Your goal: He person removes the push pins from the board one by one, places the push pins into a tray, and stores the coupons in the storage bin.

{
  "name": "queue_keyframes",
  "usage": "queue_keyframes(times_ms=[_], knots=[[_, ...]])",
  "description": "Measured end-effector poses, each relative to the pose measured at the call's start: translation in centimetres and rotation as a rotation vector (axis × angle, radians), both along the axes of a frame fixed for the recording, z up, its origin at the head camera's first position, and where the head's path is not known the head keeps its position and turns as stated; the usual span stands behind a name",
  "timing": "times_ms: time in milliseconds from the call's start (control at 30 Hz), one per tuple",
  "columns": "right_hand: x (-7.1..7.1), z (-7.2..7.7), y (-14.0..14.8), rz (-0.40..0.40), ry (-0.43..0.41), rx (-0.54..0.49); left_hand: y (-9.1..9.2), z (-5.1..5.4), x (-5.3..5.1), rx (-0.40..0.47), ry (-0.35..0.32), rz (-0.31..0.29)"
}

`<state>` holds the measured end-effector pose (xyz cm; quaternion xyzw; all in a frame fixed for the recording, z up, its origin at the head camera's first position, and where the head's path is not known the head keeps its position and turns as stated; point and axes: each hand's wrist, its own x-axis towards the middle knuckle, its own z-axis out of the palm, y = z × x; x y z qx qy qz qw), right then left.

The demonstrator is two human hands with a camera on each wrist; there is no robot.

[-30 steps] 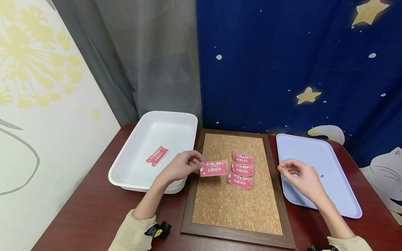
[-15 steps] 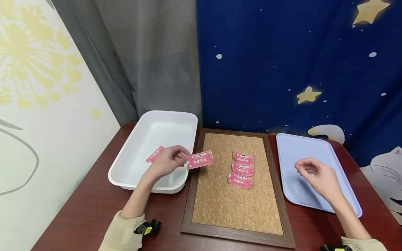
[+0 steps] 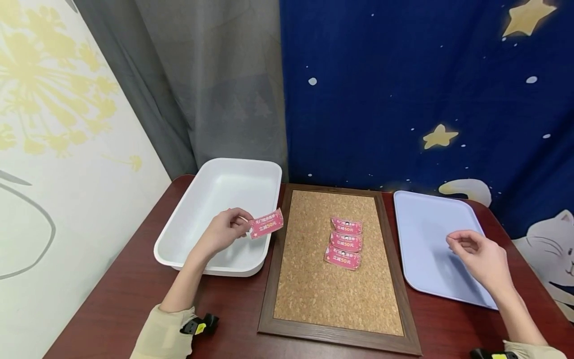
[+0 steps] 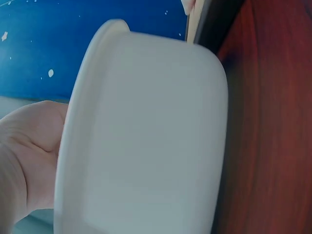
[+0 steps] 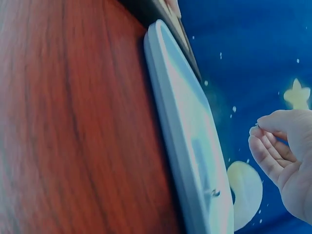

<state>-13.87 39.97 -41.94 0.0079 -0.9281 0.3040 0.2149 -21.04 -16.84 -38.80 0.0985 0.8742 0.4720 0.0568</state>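
With the left hand (image 3: 224, 232), pinches one pink coupon (image 3: 266, 224), over the right rim of the white tub (image 3: 237, 185). Holds the right hand (image 3: 483, 258) above the right edge of the blue tray (image 3: 426, 214), with thumb against forefinger; cannot tell about anything between. On the tray, one metal piece (image 5: 215, 193); nearer to the right edge of the cork board (image 3: 314, 294), three coupons (image 3: 352, 245).

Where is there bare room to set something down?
Free: the cork board between the three coupons and the near edge of the frame; the far end of the tray, beyond the right hand; the table between the left sleeve and the frame. Crowded: under those coupons, and the right side of the tub, where the left hand holds another coupon.
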Motion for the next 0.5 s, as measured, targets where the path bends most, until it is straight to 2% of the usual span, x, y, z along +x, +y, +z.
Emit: queue_keyframes(times_ms=[233,500], knots=[[0.2,-1.1,1.6,-0.088,-0.033,0.011,-1.8,-0.9,-0.4,0.011,0.015,0.040],[0.5,-2.4,2.8,-0.207,-0.125,0.002,-3.3,-1.6,-1.0,-0.003,0.010,0.101]])
